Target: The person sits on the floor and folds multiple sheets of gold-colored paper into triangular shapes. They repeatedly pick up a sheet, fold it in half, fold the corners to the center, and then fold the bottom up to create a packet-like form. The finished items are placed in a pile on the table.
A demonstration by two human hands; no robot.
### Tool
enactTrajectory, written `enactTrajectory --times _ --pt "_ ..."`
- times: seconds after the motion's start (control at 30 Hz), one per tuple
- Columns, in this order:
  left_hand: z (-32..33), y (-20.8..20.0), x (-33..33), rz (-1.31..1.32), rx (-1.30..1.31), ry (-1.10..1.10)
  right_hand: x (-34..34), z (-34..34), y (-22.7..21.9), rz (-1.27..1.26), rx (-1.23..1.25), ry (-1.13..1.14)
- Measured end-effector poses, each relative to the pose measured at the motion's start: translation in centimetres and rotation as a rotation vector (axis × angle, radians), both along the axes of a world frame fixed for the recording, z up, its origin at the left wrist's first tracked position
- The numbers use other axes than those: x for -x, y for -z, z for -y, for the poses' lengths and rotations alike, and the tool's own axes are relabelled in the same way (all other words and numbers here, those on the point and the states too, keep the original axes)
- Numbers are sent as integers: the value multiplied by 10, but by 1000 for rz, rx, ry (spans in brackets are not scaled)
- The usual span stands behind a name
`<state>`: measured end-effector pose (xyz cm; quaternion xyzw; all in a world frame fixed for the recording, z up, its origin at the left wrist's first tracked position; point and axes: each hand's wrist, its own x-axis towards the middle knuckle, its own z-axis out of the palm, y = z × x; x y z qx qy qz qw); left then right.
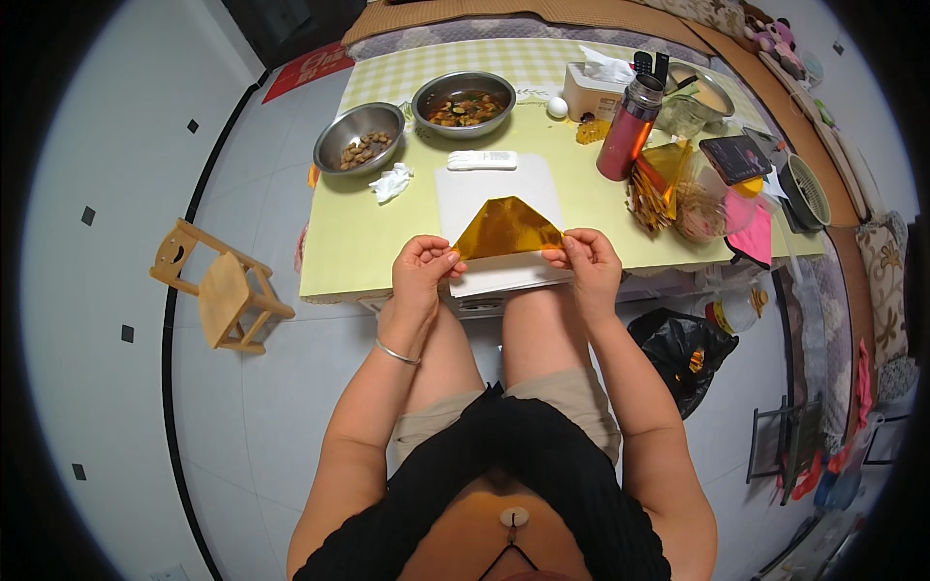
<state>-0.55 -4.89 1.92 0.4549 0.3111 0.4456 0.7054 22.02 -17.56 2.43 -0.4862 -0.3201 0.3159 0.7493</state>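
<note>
A shiny gold foil paper (510, 229), folded to a trapezoid with slanting sides, is stretched between my two hands over a white board or sheet (460, 189) at the table's near edge. My left hand (422, 266) pinches its lower left corner between thumb and fingers. At the lower right corner, my right hand (587, 259) has the same kind of pinch. Just beyond the paper lies a white flat case or bar (481, 161). Further right stands a bundle of folded gold papers (651, 198).
Steel bowls, one with brown nuts or similar pieces (325, 158) and one with soup-like food (423, 94), stand at the back left. A red thermos (630, 131), a tissue box (593, 92) and a phone (734, 158) crowd the right. A small wooden chair (225, 290) is on the floor left.
</note>
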Motion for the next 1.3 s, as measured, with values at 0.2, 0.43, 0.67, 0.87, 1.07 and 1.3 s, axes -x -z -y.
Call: enactTrajectory --times 0.2,0.43,0.67,0.87,1.07,1.3 --pt "2 -9 5 -104 -78 17 -15 5 -13 -60 240 -149" --pt "-4 -13 9 -351 -226 131 -27 17 -14 81 291 -209" --pt "-12 -13 -3 -409 -320 286 -37 31 -34 115 249 -183" --pt "-1 -43 -41 -449 -228 514 -63 57 -61 135 318 -153" --pt "13 -66 -98 -331 -41 525 -92 90 -67 -31 147 70" --pt "27 -64 -203 -112 276 526 -108 135 -34 -29 238 158"
